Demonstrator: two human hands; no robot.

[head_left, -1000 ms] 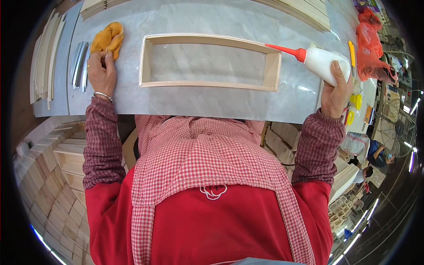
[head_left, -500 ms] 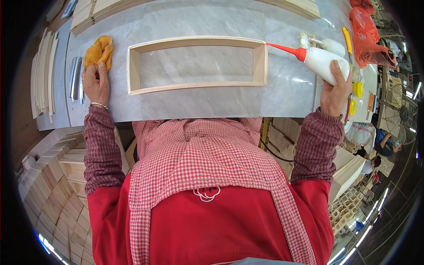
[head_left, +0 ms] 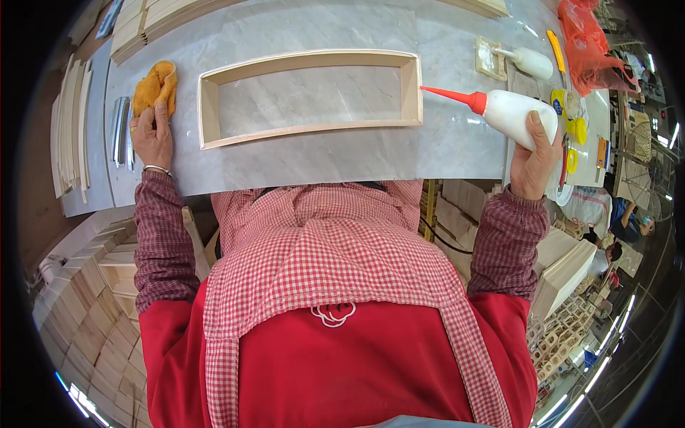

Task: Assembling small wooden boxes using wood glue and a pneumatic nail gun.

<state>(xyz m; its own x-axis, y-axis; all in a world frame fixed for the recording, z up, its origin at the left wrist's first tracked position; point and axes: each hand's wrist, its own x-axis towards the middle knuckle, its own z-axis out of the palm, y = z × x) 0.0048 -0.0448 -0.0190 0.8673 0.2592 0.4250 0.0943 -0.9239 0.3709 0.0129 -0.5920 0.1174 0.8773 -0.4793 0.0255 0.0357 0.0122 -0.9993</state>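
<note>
A rectangular wooden frame point(head_left: 310, 132) stands on its edges on the grey marbled table point(head_left: 321, 160). My right hand point(head_left: 536, 157) is wrapped round a white squeeze glue bottle point(head_left: 517, 118) with a long red nozzle. The bottle lies tilted, its nozzle tip right at the outer face of the frame's right end; whether it touches I cannot tell. To the left of the frame, my left hand point(head_left: 153, 135) pinches a crumpled orange cloth point(head_left: 155, 89) against the table. Beside that hand lie several thin metal strips point(head_left: 120, 128).
Stacked wooden boards point(head_left: 164, 21) line the far edge, and pale strips point(head_left: 71, 132) lie far left. At right are a smaller white bottle point(head_left: 531, 63), a yellow cutter point(head_left: 555, 50), yellow-handled scissors point(head_left: 572, 160) and a red plastic bag point(head_left: 585, 50). Wooden boxes point(head_left: 118, 274) stand below left.
The glue bottle's nozzle tip has moved from the frame's far right corner toward me, down along its right end. My left hand stays on the cloth.
</note>
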